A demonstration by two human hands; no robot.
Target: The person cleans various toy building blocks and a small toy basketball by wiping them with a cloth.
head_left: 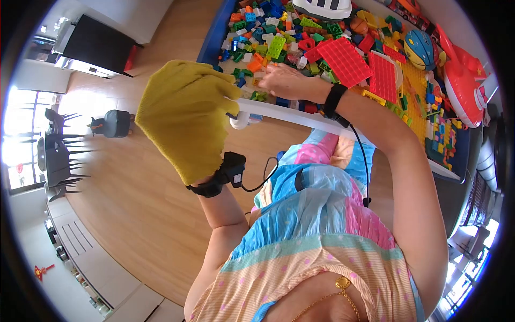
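Necklace (343, 283) nearest, draped cloth (185, 115) hides the left hand's grip; the right hand (292, 83), grip unclear, is over bricks (276, 47) the rim (289, 112) seemingly contains.

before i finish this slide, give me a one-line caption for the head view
Yellow cloth hides the left hand; the right hand is at the bricks.

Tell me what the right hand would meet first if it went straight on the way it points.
Most likely the orange bricks just beyond the right hand's fingertips, though depth is unclear.
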